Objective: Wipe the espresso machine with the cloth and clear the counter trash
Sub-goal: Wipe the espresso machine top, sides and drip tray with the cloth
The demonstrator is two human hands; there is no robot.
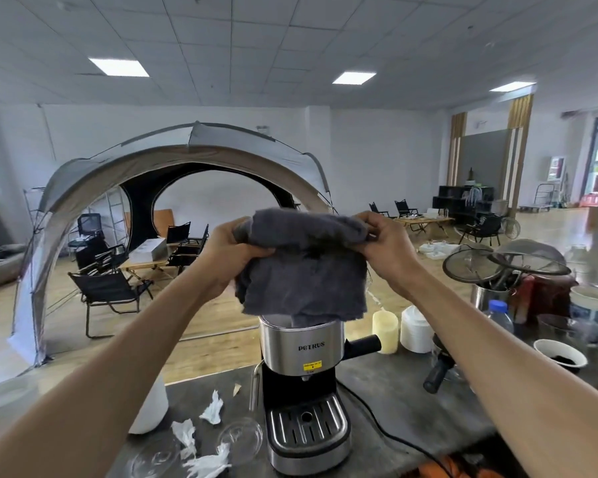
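Note:
A dark grey cloth (304,270) hangs in the air above the steel and black espresso machine (302,346), its lower edge just over the machine's top. My left hand (228,250) grips the cloth's upper left corner and my right hand (384,243) grips its upper right corner. Both arms reach forward over the grey counter (394,401). Crumpled white tissue scraps (213,408) lie on the counter left of the machine, with more tissue scraps (204,460) near the front edge.
Clear glass dishes (239,439) sit among the tissue. A white container (149,408) stands at the left. A portafilter (439,367), a paper cup with grounds (560,353), a candle (384,331), white lids (415,329), a bottle (499,315) and strainers (504,267) crowd the right. A black cord (387,432) trails rightwards.

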